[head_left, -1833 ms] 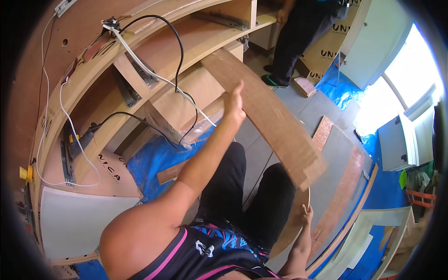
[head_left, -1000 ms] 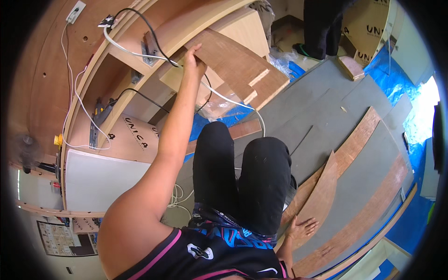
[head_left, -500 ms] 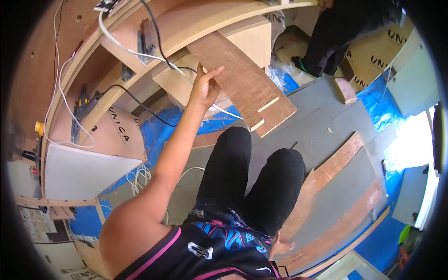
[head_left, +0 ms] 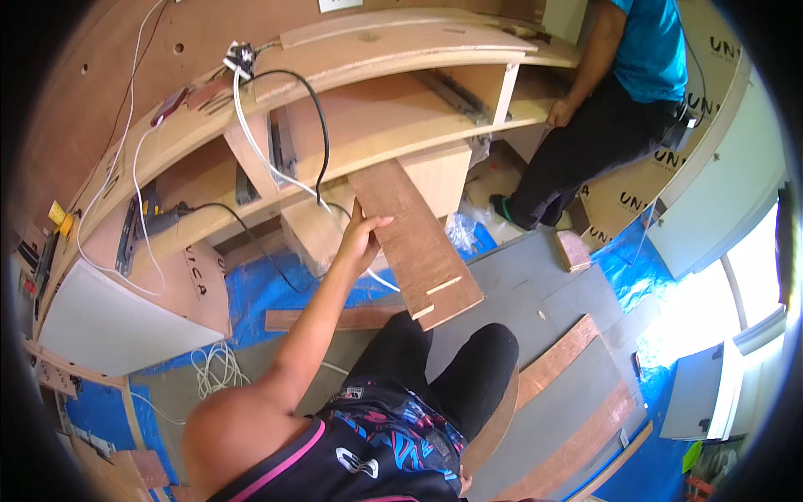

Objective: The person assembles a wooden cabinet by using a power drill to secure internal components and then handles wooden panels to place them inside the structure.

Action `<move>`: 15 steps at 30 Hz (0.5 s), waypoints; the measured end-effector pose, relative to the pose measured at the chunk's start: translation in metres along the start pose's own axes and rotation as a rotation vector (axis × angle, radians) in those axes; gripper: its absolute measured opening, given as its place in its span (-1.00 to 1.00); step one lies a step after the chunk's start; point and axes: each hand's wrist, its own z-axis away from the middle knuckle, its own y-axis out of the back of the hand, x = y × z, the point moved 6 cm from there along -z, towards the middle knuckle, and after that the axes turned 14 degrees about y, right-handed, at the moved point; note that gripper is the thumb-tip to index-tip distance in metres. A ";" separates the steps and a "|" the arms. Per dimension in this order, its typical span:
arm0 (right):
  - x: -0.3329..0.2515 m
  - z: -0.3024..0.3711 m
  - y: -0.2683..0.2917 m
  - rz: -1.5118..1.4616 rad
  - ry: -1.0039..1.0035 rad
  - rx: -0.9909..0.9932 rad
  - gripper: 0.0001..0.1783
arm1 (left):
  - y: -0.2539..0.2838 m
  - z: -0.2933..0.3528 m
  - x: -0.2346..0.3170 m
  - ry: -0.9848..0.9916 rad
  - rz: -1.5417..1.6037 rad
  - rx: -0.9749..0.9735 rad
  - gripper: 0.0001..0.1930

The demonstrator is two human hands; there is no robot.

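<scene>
My left hand (head_left: 361, 243) grips the left edge of a flat plywood board (head_left: 410, 234), its thumb on the upper face. The board slants above my knees. Two small pale wood strips (head_left: 444, 285) lie at its near end, and its far end overlaps the front of a low wooden drawer unit (head_left: 439, 180). Only a small part of my right hand (head_left: 465, 482) shows by my right hip, near a curved wooden strip (head_left: 492, 431). Its fingers are mostly hidden, so I cannot make out whether it touches the strip.
A long wooden cabinet frame (head_left: 376, 142) with open bays spans the far side, with black and white cables (head_left: 322, 142) draped over it. A power tool (head_left: 159, 219) rests in its left bay. Another person (head_left: 619, 109) stands at the far right. Plywood strips (head_left: 559, 360) lie on grey floor sheets.
The view has tipped up, bringing in more of the cabinet and the other person. The board stays in my left hand. My right hand, seen with fingers apart before, is now mostly hidden.
</scene>
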 end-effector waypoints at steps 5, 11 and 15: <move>0.007 -0.019 0.042 -0.434 0.046 0.121 -0.33 | 0.002 -0.003 0.006 0.009 0.039 0.075 0.00; -0.084 -0.083 0.209 -0.855 0.347 0.479 -0.58 | 0.002 -0.010 0.009 -0.062 0.116 -0.016 -0.05; -0.224 -0.090 0.348 -0.972 0.754 0.468 -0.66 | 0.006 -0.020 0.008 -0.020 0.100 -0.027 -0.05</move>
